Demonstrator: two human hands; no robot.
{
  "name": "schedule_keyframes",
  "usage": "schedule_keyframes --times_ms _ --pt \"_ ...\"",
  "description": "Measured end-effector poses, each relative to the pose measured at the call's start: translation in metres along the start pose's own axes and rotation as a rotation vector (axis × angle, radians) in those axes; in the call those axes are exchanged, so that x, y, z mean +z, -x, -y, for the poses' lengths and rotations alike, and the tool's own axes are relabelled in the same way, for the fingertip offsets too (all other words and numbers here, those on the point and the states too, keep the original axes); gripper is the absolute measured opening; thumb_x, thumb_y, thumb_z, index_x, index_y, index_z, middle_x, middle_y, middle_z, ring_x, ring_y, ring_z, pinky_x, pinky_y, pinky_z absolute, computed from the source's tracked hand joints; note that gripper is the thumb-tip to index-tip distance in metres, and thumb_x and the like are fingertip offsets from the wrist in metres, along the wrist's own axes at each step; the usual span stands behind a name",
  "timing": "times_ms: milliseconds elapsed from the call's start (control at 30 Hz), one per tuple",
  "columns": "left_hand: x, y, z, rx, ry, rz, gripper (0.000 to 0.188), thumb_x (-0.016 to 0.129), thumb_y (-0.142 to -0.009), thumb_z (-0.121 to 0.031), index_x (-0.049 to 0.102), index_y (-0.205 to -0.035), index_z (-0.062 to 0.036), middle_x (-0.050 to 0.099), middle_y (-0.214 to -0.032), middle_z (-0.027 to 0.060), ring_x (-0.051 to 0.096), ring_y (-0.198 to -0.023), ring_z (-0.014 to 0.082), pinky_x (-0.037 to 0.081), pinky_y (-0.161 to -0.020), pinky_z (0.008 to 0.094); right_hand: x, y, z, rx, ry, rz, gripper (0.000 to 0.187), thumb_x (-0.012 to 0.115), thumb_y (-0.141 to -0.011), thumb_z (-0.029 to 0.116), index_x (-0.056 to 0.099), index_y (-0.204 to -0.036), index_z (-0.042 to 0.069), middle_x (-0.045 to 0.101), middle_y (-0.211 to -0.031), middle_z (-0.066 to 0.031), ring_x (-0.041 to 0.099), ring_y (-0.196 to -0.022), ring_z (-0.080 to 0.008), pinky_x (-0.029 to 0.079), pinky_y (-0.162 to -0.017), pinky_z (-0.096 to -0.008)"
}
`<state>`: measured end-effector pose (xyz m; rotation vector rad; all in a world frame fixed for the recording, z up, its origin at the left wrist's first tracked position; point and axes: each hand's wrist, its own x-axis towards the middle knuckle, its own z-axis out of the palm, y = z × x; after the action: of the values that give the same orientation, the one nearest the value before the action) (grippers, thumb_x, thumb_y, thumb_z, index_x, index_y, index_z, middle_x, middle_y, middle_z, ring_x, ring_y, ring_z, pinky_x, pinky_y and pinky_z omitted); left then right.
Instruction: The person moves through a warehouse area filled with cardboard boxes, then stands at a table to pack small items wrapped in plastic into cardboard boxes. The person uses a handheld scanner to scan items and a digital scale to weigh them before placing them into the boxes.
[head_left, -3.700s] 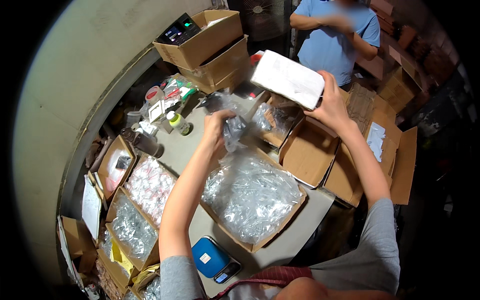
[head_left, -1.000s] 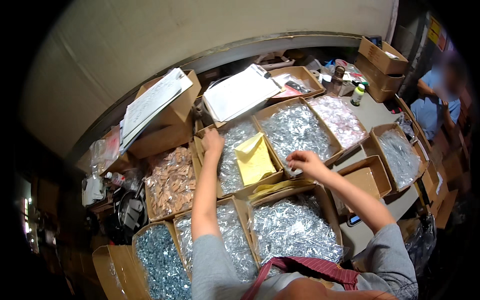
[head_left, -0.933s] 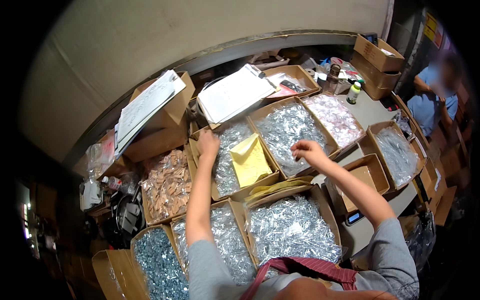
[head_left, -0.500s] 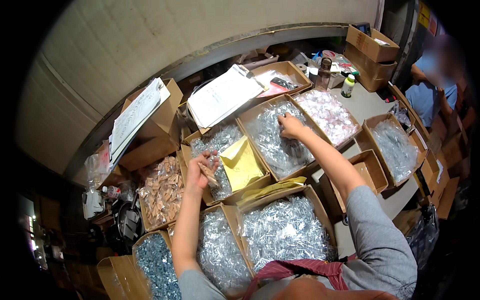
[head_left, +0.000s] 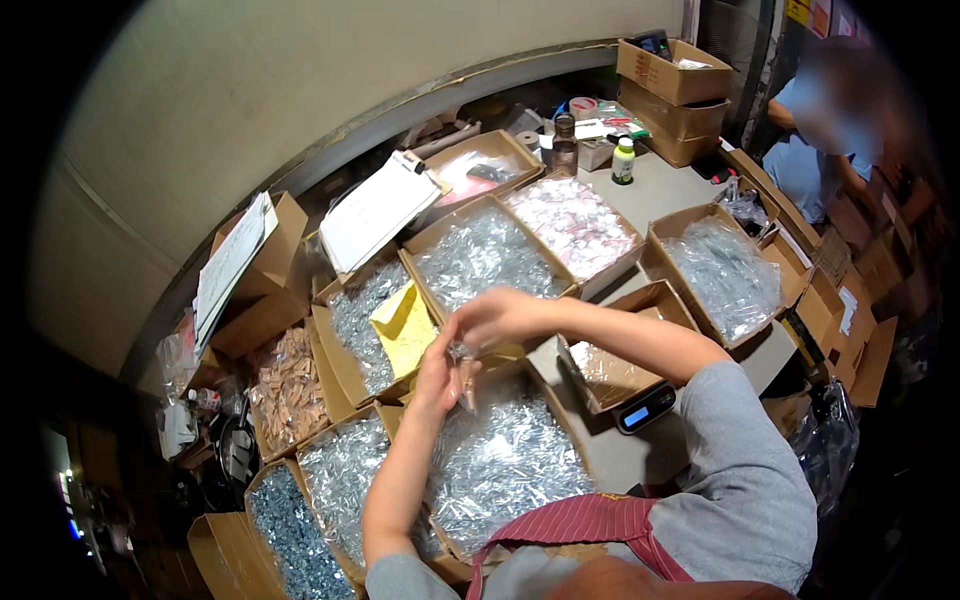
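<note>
My left hand [head_left: 436, 381] is closed on small packets [head_left: 467, 384], tan and clear, above the near boxes. Over its fingertips reaches my right hand [head_left: 500, 317], smeared by motion; whether it holds anything is hidden. Right below them stands a carton [head_left: 566, 420] of clear packets with shiny metal pieces [head_left: 510, 465]. A yellow paper [head_left: 405, 327] lies on another box of metal-part packets [head_left: 362, 325] just beyond my left hand. Beyond my right hand is a carton of clear packets [head_left: 485, 250]. Tan wooden-looking pieces in packets [head_left: 292, 390] fill a box at left.
A digital scale [head_left: 645, 409] sits beside a shallow carton [head_left: 648, 318] at right. Farther back are pink-white packets [head_left: 570, 222], a green bottle [head_left: 623, 162], a dark bottle [head_left: 565, 145] and clipboard papers [head_left: 375, 215]. Another person [head_left: 815, 130] is at far right.
My right hand has left the far carton of clear packets and come back to my left hand. My left hand, with its packets, has moved right and nearer. The view has shifted too.
</note>
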<state>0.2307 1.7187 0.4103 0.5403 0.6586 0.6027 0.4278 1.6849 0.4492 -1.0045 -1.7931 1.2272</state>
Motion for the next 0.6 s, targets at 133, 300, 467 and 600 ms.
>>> schedule_keyframes --times_ms 133,300,467,600 --pt "0.005 0.011 0.010 -0.034 0.076 0.015 0.031 0.051 -0.086 -0.003 0.052 -0.117 0.0024 0.058 -0.093 0.0106 0.048 -0.060 0.0129 0.038 -0.042 0.0207 -0.118 0.026 -0.080 0.096 0.532 -0.514 0.033 0.069 -0.079 0.013 0.071 -0.111 0.009 0.071 -0.100 -0.0141 0.068 -0.095 -0.0245 0.051 -0.089 -0.0359" --pt "0.066 0.018 0.040 -0.096 -0.014 0.005 0.045 0.048 -0.077 0.004 0.049 -0.122 0.0038 0.059 -0.109 0.0191 0.051 -0.063 0.0139 0.039 -0.041 0.0191 -0.197 0.115 -0.184 0.200 1.108 -0.432 0.032 0.068 -0.074 0.007 0.073 -0.106 0.011 0.070 -0.090 -0.0154 0.066 -0.080 -0.0358 0.053 -0.078 -0.0424" --pt "0.110 -0.016 0.096 -0.132 -0.063 -0.114 0.041 0.050 -0.082 0.004 0.048 -0.123 0.0034 0.058 -0.104 0.0167 0.054 -0.068 0.0164 0.042 -0.046 0.0197 -0.219 0.127 -0.172 0.282 0.028 -0.690 0.015 0.065 -0.083 0.011 0.073 -0.092 0.002 0.070 -0.075 -0.0083 0.066 -0.071 -0.0205 0.052 -0.068 -0.0354" --pt "0.136 -0.043 0.133 -0.151 -0.032 0.001 0.036 0.063 -0.095 -0.025 0.054 -0.122 -0.0023 0.061 -0.103 0.0062 0.058 -0.075 0.0124 0.044 -0.054 0.0221 -0.201 0.158 -0.097 0.104 -0.279 -0.519 0.017 0.066 -0.092 0.015 0.070 -0.097 0.000 0.069 -0.086 -0.0027 0.063 -0.073 -0.0111 0.052 -0.070 -0.0269"
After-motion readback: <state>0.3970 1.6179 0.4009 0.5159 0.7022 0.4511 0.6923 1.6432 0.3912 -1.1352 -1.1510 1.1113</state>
